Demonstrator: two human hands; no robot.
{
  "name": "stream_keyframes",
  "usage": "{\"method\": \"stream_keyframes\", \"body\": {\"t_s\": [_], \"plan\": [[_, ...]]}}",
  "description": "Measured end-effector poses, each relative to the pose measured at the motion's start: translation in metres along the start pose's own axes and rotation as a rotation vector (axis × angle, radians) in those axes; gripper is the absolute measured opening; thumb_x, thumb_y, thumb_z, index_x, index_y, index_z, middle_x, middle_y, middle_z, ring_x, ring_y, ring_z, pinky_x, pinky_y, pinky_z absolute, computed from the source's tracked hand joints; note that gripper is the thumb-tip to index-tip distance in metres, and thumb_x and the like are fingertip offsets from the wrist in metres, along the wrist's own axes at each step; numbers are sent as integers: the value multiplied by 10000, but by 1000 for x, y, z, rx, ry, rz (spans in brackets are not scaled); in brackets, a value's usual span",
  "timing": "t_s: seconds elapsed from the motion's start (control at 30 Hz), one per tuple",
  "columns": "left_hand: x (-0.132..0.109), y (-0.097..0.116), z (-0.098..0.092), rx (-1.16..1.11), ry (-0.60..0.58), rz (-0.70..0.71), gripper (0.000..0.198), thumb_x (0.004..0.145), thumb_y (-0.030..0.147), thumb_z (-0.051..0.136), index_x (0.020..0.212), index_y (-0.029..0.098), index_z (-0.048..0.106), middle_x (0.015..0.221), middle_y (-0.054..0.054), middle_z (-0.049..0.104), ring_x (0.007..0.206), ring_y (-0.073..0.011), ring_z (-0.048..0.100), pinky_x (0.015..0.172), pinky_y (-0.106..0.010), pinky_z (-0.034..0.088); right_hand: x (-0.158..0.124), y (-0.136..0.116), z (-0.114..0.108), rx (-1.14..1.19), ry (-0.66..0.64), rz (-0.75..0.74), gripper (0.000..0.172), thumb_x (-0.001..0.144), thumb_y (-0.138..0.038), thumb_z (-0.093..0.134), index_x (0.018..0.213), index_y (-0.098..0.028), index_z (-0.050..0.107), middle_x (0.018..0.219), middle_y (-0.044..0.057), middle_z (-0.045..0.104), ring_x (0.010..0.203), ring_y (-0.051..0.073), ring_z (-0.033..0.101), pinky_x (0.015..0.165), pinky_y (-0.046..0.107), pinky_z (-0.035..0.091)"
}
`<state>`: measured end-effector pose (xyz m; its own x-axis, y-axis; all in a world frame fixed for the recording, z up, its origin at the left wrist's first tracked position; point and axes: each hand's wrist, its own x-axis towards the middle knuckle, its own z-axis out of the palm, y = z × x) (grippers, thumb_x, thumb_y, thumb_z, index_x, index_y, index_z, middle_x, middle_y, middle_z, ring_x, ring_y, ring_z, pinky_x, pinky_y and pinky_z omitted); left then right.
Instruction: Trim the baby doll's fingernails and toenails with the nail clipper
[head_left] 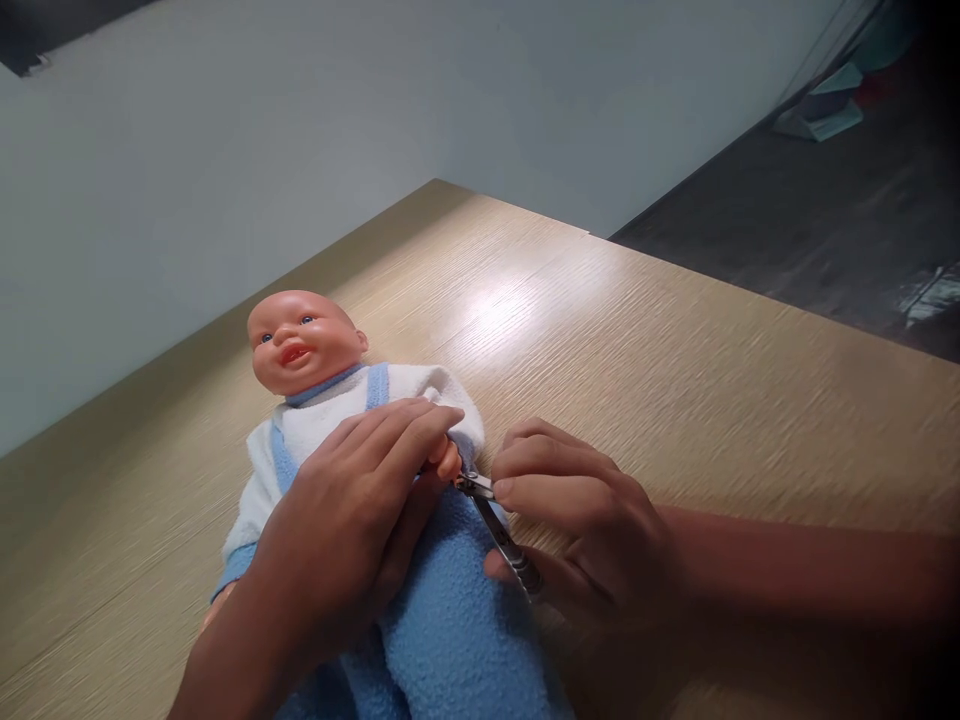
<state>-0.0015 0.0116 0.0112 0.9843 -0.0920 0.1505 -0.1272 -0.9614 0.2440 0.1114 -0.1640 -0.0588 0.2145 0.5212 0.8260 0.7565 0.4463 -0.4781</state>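
A baby doll [304, 345] in a white top and blue fleece overalls lies on its back on the wooden table [675, 360]. My left hand [352, 520] rests over the doll's chest and pinches the doll's small hand [448, 462] between thumb and fingers. My right hand [577, 520] is closed round a metal nail clipper [496, 525], whose jaws touch the doll's fingertips.
A pale wall runs behind the table's far edge. Dark floor lies beyond the table's right edge, with a light folded object [821, 110] on it at the top right.
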Motion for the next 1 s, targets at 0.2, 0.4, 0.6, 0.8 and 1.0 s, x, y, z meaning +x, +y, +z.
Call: {"method": "stream_keyframes", "body": {"t_s": [0.2, 0.4, 0.6, 0.8, 1.0], "plan": [[0, 1, -1, -38, 6, -39, 309, 1057, 296, 428, 1359, 314, 491, 1340, -23, 639, 1235, -242, 595, 968, -426, 479, 2, 0, -1, -202, 14, -81, 142, 943, -227, 616, 1040, -156, 541, 845, 21, 636, 760, 141, 638, 858, 399, 530], [2, 0, -1, -51, -14, -16, 306, 1046, 265, 437, 1341, 309, 500, 1367, -31, 623, 1253, -252, 583, 974, -445, 473, 9, -10, 2, -457, -30, -200, 88, 849, -155, 665, 890, -182, 591, 789, -10, 626, 735, 125, 609, 922, 413, 525], [1, 1, 2, -10, -27, 11, 300, 1032, 233, 447, 1322, 290, 499, 1365, -23, 618, 1238, -247, 568, 988, -448, 440, 16, -24, 7, -597, -154, -214, 174, 780, -50, 565, 810, -216, 610, 698, -12, 563, 720, 150, 543, 776, 348, 529], [1, 2, 0, -21, -47, 15, 305, 1015, 209, 449, 1307, 290, 488, 1365, -18, 613, 1230, -241, 558, 989, -437, 418, 20, -26, 8, -659, -187, -238, 237, 769, -2, 528, 826, -218, 603, 678, -15, 499, 714, 154, 503, 683, 307, 446], [1, 1, 1, -20, -26, 34, 301, 1011, 210, 416, 1294, 278, 489, 1374, -48, 605, 1201, -257, 565, 963, -449, 427, 25, -30, 9, -678, -234, -241, 243, 769, -19, 517, 859, -229, 600, 670, -32, 474, 627, 149, 433, 573, 304, 312]]}}
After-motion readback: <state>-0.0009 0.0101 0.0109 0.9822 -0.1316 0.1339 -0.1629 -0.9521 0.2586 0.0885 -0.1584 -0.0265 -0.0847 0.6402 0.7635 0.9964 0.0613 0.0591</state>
